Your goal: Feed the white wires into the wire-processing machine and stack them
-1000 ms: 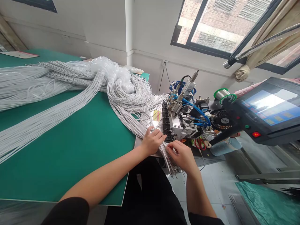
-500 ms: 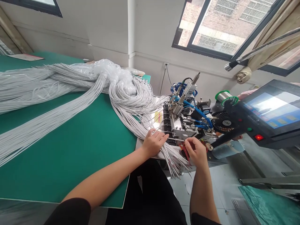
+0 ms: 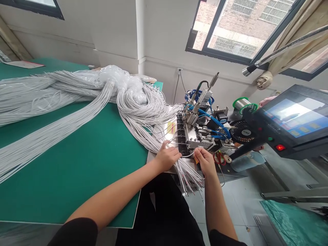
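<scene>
My left hand [image 3: 167,159] is closed over a bundle of white cables, with its thumb pointing up. The cut ends of the bundle [image 3: 188,176] fan out beyond it, some showing reddish tips. Between thumb and fingertips, my right hand [image 3: 204,160] pinches one white cable [image 3: 188,156], which runs slightly bowed from the left hand. Both hands are at the front edge of a small bench machine [image 3: 193,136] with metal cylinders and blue air tubes. Other single cables lead into the machine's black slotted strip [image 3: 182,136]. The pinched cable's tip is hidden by my fingers.
Long white cable bundles [image 3: 58,126], partly in clear plastic, lie across the green table [image 3: 102,164]. Right of the machine are a black fan [image 3: 243,131], a wire spool with green rims [image 3: 244,105] and a tilted screen [image 3: 299,116]. Red-handled pliers [image 3: 218,158] lie behind my right hand.
My right hand has moved left, closer to my left hand, and the cable between them now bows. My left hand has stayed on the bundle. The view has shifted slightly.
</scene>
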The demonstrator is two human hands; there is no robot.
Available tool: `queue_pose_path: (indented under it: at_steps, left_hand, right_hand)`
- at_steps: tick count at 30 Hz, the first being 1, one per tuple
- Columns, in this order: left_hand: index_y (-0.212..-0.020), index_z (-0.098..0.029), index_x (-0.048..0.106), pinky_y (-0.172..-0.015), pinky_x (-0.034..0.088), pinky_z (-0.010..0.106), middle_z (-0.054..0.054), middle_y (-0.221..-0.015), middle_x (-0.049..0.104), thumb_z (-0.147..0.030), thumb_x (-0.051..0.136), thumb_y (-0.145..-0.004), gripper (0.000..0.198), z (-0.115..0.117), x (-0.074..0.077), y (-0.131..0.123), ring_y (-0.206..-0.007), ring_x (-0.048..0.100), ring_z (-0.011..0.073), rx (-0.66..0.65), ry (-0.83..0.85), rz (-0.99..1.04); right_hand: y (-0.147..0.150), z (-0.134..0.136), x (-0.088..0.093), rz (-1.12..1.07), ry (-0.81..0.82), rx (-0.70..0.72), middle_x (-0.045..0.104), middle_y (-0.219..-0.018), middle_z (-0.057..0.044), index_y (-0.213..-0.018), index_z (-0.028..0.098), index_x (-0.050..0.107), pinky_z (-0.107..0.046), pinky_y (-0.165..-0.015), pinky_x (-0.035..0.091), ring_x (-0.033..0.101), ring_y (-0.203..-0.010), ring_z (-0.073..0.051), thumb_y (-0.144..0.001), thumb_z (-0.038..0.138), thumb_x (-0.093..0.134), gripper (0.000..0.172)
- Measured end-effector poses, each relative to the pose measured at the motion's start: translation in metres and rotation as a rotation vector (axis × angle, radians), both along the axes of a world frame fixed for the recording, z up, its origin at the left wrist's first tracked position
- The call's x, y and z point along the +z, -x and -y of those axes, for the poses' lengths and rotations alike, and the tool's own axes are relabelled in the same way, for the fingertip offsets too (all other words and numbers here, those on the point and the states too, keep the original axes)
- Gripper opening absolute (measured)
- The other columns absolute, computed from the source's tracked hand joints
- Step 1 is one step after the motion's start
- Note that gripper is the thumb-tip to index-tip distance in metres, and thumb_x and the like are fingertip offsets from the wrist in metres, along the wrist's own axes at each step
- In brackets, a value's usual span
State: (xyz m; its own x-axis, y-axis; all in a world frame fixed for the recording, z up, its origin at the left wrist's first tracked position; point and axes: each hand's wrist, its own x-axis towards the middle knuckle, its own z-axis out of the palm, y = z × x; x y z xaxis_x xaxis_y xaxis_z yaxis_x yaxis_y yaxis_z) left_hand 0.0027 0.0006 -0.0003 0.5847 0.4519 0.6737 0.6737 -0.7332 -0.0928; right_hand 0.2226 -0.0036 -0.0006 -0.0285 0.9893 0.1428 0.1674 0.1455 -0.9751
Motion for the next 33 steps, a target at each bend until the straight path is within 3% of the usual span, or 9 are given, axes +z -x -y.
queue_pose_path:
  at_steps: [4,8,14,23,33]
  left_hand:
    - [-0.092,-0.022,0.064,-0.099,0.024,0.04,-0.003,-0.067,0.06,-0.008,0.041,-0.09,0.027,0.002,0.001,0.0,-0.067,0.055,0.0112,0.019,0.006,0.015]
    - [-0.104,-0.025,0.062,-0.096,0.027,0.04,-0.003,-0.068,0.059,-0.007,0.042,-0.088,0.031,0.003,0.0,-0.001,-0.068,0.055,0.0126,0.055,0.001,0.021]
    - [-0.099,-0.024,0.064,-0.095,0.027,0.039,0.0,-0.073,0.059,-0.008,0.045,-0.086,0.028,0.002,0.0,-0.003,-0.075,0.055,0.0142,0.089,0.053,-0.023]
    - [-0.102,-0.023,0.064,-0.093,0.029,0.04,0.003,-0.081,0.062,-0.008,0.046,-0.083,0.029,0.002,0.001,-0.004,-0.081,0.056,0.017,0.097,0.131,-0.035]
    - [-0.1,-0.023,0.066,-0.091,0.029,0.042,0.004,-0.081,0.061,-0.009,0.047,-0.081,0.031,0.003,-0.001,-0.005,-0.08,0.054,0.0193,0.13,0.16,0.005]
  right_hand:
    - [-0.005,0.002,0.002,0.037,-0.027,-0.006,0.047,-0.065,0.001,-0.077,0.02,0.055,-0.025,-0.051,0.034,0.04,-0.055,-0.012,-0.084,0.051,0.056,0.032]
    - [-0.012,0.004,0.003,0.277,-0.076,-0.02,0.05,-0.065,0.001,-0.076,0.019,0.056,-0.025,-0.055,0.035,0.043,-0.058,-0.013,-0.086,0.045,0.055,0.028]
    - [-0.014,-0.001,-0.008,0.44,-0.1,-0.04,0.048,-0.06,0.002,-0.073,0.019,0.055,-0.026,-0.055,0.033,0.041,-0.057,-0.013,-0.086,0.041,0.052,0.026]
    - [-0.013,-0.008,-0.016,0.227,0.002,0.045,0.042,-0.06,0.003,-0.066,0.019,0.05,-0.025,-0.054,0.032,0.038,-0.057,-0.013,-0.083,0.046,0.053,0.032]
    - [-0.002,-0.013,-0.033,-0.161,0.169,-0.067,0.035,-0.054,0.006,-0.057,0.02,0.046,-0.024,-0.049,0.024,0.03,-0.05,-0.01,-0.069,0.036,0.061,0.025]
